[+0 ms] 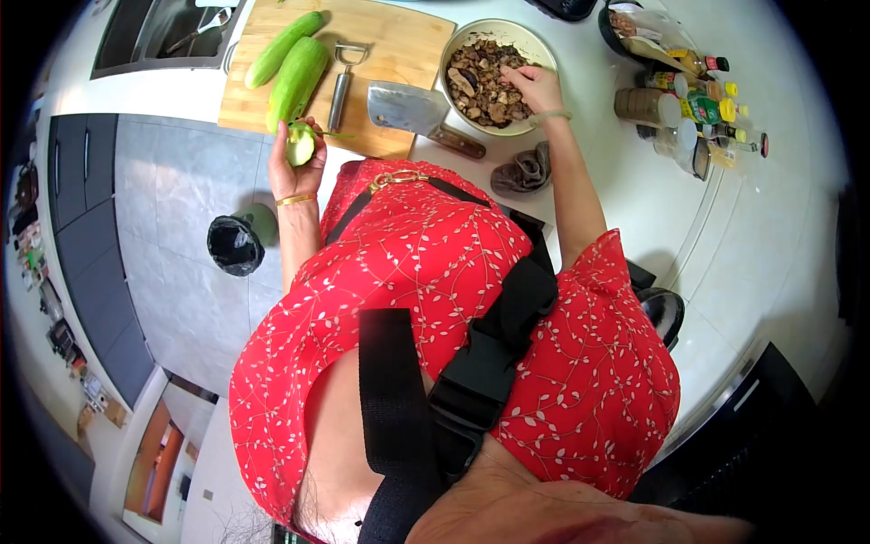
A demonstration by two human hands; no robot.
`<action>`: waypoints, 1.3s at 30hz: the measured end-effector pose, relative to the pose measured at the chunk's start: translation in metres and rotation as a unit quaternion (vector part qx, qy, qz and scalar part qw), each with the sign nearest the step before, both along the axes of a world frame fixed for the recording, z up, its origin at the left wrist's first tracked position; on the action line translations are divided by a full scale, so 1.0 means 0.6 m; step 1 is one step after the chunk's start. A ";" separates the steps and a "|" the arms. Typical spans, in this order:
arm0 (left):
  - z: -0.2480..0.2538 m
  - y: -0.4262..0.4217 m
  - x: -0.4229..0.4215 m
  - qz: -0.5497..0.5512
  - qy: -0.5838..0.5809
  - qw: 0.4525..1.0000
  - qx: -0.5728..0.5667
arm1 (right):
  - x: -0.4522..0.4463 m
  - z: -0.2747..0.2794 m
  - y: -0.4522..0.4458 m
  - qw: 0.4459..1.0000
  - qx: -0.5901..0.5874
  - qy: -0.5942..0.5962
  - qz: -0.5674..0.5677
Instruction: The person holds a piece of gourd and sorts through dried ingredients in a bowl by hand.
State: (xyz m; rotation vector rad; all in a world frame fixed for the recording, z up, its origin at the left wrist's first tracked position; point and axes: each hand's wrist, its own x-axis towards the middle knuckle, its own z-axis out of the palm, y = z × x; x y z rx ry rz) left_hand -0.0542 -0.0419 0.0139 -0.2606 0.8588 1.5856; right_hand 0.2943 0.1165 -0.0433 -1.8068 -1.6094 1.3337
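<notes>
A: ok what's going on with those hands? the left one's got me squinting

B: left hand [284, 163] is curled round a green vegetable piece [300, 148]; fingers bent in against its sides, hardly any gap; the pale cut face tips up toward the camera, and a thin green strip [339, 136] pokes out past the fingertips; it's all right by the near edge of the wooden board [394, 45]

A: nice; and the right hand [538, 89]?

B: that one's over in the white bowl [498, 30], touching the chopped brown bits [485, 82]; fingers bunched close together, tips at the mix; honestly can't tell if they've got a pinch of anything

A: what else is on the board?

B: two long green vegetables [301, 80] at the left, side by side, the nearer one pointing at the left hand; then a peeler [341, 98] to their right; then a cleaver [408, 107], blade flat on the wood and handle sticking out past the edge, near the bowl

A: and that crumpled thing?

B: looks like a grey-brown cloth [522, 172], bunched up on the counter [594, 168] between the bowl and the red patterned clothing [408, 236]; the bottles [702, 104] sit further right; down on the floor at left there's a bin [260, 224] with a black liner [234, 245]
</notes>
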 end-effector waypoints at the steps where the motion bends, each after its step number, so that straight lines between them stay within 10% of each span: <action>1: 0.000 0.000 0.001 0.001 0.000 1.000 -0.001 | -0.002 0.000 0.001 1.000 0.013 0.010 0.003; 30: 0.005 -0.003 0.003 0.013 0.006 1.000 -0.009 | -0.034 -0.005 -0.009 0.967 0.092 -0.189 0.146; 39: 0.000 -0.003 0.000 0.009 -0.003 1.000 -0.003 | 0.002 -0.033 -0.003 0.994 0.069 0.046 0.065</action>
